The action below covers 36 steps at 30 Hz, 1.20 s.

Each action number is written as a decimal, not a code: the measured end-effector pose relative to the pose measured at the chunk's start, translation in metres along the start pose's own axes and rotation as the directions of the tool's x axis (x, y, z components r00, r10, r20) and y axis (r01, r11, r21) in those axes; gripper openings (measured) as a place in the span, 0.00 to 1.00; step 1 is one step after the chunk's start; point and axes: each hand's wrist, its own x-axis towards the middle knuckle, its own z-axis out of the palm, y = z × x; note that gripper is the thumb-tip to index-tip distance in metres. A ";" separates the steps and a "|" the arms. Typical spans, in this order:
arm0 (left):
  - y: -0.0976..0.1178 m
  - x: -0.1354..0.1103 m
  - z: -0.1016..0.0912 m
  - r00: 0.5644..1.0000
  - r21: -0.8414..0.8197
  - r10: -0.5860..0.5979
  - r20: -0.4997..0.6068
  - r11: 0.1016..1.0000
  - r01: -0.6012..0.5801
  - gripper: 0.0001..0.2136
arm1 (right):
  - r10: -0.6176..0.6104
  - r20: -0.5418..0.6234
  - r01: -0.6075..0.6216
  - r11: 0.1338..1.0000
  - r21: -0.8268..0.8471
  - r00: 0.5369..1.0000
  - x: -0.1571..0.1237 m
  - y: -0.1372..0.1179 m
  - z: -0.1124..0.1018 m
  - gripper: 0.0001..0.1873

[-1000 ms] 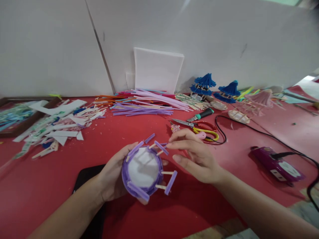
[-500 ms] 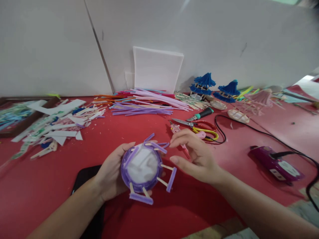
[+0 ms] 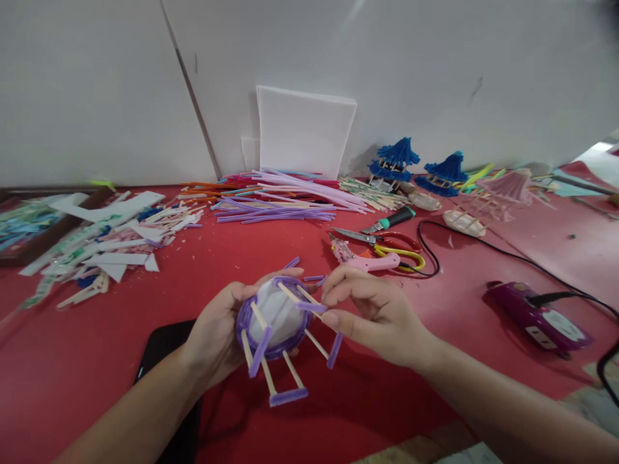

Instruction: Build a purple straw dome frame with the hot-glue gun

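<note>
My left hand (image 3: 217,328) grips a small round craft model by its purple rim (image 3: 245,320), from the left and below. The model has a white middle (image 3: 278,316) and pairs of pale wooden sticks (image 3: 293,370) standing out from the rim. Short purple pipe-cleaner pieces (image 3: 289,396) bridge the stick ends. With thumb and fingertips, my right hand (image 3: 370,316) pinches the end of one such purple pipe-cleaner piece (image 3: 309,307) on the model's right side. Its fingertips partly hide the stick end there.
Behind the hands lie a pink glue gun (image 3: 372,262), scissors (image 3: 355,236) and a green-black cutter (image 3: 394,220). Pipe cleaners (image 3: 275,211) are heaped by the wall. Scraps (image 3: 120,245) lie left, a black phone (image 3: 167,351) below my left arm, a purple power strip (image 3: 536,316) right.
The model has tilted toward me, so its sticks show longer. My right hand has moved slightly left and closed on one of the purple crosspieces.
</note>
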 end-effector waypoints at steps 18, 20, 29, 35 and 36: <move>0.000 0.001 0.003 1.000 0.004 -0.005 0.029 1.000 0.005 0.29 | -0.004 -0.022 0.004 1.000 -0.001 1.000 0.002 -0.002 -0.001 0.02; 0.000 0.001 0.003 1.000 0.017 -0.004 0.021 1.000 0.003 0.29 | 0.000 -0.019 0.000 1.000 0.001 1.000 0.002 -0.002 0.000 0.02; 0.000 0.000 0.004 1.000 0.007 -0.007 -0.009 1.000 0.007 0.30 | 0.029 -0.012 -0.029 0.999 0.033 1.000 0.002 -0.001 0.000 0.02; 0.000 0.001 0.003 1.000 -0.016 -0.015 -0.023 1.000 0.014 0.28 | 0.035 -0.008 -0.035 0.999 0.021 0.999 0.002 -0.002 0.001 0.02; 0.000 0.001 0.003 0.999 -0.028 -0.022 -0.024 0.999 0.021 0.27 | 0.039 -0.013 -0.039 0.999 0.004 0.999 0.002 -0.003 0.001 0.02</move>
